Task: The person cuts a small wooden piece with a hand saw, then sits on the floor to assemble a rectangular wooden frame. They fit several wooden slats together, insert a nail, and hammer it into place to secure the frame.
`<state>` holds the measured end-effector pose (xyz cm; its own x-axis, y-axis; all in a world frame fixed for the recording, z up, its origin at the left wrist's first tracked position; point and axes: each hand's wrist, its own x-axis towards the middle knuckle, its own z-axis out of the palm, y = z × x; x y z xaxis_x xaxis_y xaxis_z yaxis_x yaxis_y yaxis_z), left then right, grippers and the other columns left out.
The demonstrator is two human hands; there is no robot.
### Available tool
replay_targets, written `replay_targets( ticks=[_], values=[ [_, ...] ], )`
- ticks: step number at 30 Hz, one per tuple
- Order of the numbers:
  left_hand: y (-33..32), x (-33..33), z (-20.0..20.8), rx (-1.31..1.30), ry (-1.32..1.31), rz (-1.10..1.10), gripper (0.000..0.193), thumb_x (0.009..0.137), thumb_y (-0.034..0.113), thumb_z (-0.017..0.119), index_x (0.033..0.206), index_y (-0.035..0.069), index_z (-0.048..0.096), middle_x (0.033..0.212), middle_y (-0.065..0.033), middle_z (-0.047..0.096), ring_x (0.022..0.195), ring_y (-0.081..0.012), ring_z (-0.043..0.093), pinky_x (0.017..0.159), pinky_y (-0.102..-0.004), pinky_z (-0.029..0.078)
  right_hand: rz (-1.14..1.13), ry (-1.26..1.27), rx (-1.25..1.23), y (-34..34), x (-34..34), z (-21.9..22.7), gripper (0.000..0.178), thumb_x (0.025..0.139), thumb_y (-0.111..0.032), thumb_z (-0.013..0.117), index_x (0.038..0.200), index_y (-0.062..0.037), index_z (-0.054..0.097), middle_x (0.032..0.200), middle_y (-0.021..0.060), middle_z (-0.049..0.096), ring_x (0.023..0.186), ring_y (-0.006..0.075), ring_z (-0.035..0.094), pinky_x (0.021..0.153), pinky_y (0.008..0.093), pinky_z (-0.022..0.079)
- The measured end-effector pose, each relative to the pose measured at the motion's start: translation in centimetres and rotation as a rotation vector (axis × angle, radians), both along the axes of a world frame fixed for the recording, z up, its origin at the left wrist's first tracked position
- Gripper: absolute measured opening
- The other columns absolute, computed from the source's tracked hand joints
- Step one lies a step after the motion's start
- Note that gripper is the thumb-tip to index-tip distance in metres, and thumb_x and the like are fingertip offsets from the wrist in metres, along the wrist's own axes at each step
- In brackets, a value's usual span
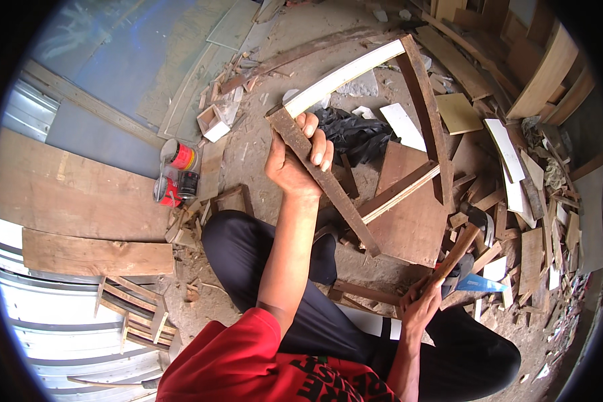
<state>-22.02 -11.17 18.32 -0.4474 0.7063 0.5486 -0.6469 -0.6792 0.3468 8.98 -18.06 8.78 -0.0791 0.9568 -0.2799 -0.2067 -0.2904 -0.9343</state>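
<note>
My left hand (293,164) is closed round one dark side board of a wooden frame (421,100), holding it up in front of me. The frame has two dark side boards, a white-faced strip joining them at the far end and a crosspiece (402,193) nearer me. Low on the right, my right hand (419,307) grips the wooden handle of a hammer (455,254). Its dark metal head points away from me, beside the frame's near right end but apart from it. A blue piece (481,284), perhaps a saw blade, lies just right of that hand.
A brown board (412,234) lies under the frame, with a black plastic bag (355,134) beyond it. Wood offcuts (532,254) are heaped along the right. Paint cans (179,155) stand at left, near large plywood sheets (74,181) and a small slatted piece (141,315).
</note>
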Motion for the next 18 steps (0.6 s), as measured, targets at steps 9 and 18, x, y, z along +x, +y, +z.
replay_targets(
  ticks=[9, 18],
  values=[
    [-0.3, -0.2, 0.2, 0.034, 0.093, 0.042, 0.041, 0.097, 0.037, 0.054, 0.113, 0.000, 0.050, 0.096, -0.0079, 0.047, 0.059, -0.0155, 0.049, 0.051, -0.0298, 0.044, -0.017, 0.034, -0.010, -0.1, 0.1, -0.4, 0.049, 0.102, -0.054, 0.038, 0.092, -0.0070, 0.046, 0.062, -0.0032, 0.038, 0.047, 0.0040, 0.034, 0.039, 0.0212, 0.025],
    [-0.2, 0.7, 0.7, 0.023, 0.263, 0.121, 0.049, 0.098, 0.040, 0.051, 0.118, -0.004, 0.048, 0.101, -0.0118, 0.048, 0.061, -0.0190, 0.056, 0.052, -0.0326, 0.048, -0.030, 0.093, -0.072, -0.3, 0.6, -1.2, 0.042, 0.103, -0.050, 0.038, 0.090, -0.0115, 0.046, 0.067, -0.0044, 0.041, 0.050, 0.0040, 0.038, 0.040, 0.0201, 0.027]
  ],
)
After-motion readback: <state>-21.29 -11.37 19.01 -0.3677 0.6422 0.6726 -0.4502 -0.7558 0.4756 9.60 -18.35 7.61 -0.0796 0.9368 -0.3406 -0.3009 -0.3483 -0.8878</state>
